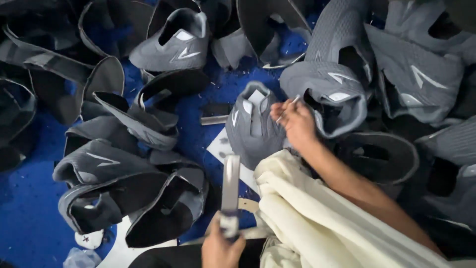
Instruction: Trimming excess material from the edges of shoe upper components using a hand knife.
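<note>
Nearest the camera, at 6 o'clock in the head view, the left hand (219, 246) is closed in a fist around the lower end of a flat grey metal tool (230, 187), whose bar stands upright toward 12 o'clock. Immediately at 3 o'clock of the tool, a cream cloth (317, 218) is bunched over the person's lap and touches the right forearm. At frame centre, 1 grey shoe upper (252, 126) rests on the blue work surface (29, 208), its opening toward 12 o'clock and a white paper piece (223, 149) under its lower edge. The right hand (296, 122) is at 3 o'clock of this upper, touching its side, fingers pinched shut on a thin pale stick (288, 108) that angles toward 1 o'clock. Further grey shoe uppers (106, 168) lie heaped from 9 o'clock round to 3 o'clock.
</note>
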